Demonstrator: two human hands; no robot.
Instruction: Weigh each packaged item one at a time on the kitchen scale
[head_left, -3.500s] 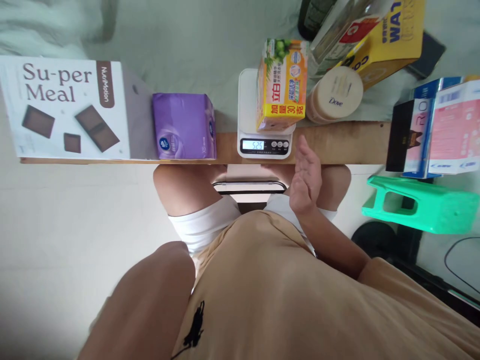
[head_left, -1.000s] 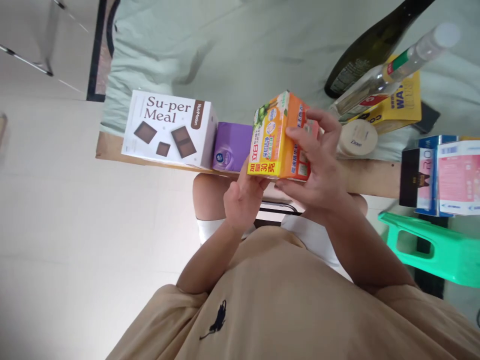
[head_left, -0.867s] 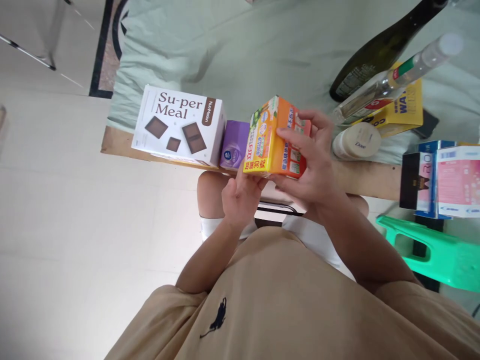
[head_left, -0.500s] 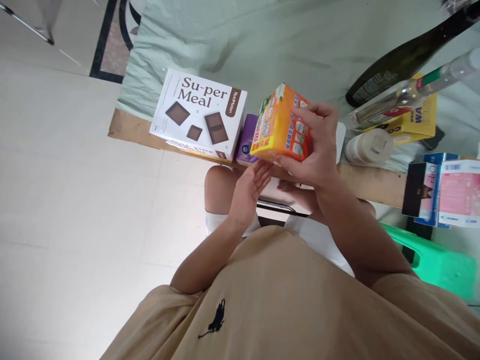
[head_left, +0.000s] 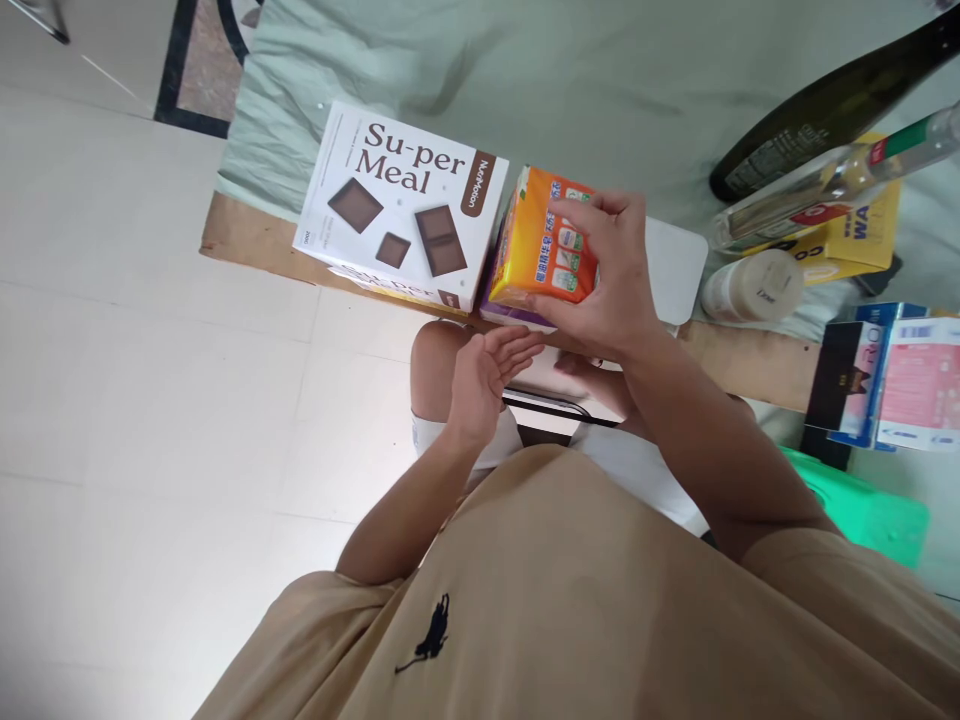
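My right hand [head_left: 607, 290] grips an orange and yellow carton [head_left: 541, 245] from the right side, holding it over the purple tissue pack [head_left: 517, 312], of which only a strip shows below the carton. The carton stands right beside the white Su-per Meal box [head_left: 401, 205]. My left hand [head_left: 487, 375] hovers open just below the carton, fingers spread, touching nothing. A white kitchen scale [head_left: 675, 270] sits bare to the right of my right hand.
A wooden board [head_left: 240, 240] carries the boxes over a pale green sheet. On the right lie a dark wine bottle [head_left: 825, 105], a clear bottle [head_left: 832, 185], a yellow box [head_left: 862, 235], a Dove jar [head_left: 750, 285], stacked blue and pink boxes [head_left: 892, 385] and a green stool [head_left: 862, 505].
The carton was lifted off the scale with both hands and carried left. My left hand has let go of it, and my right hand has lowered it beside the Su-per Meal box.
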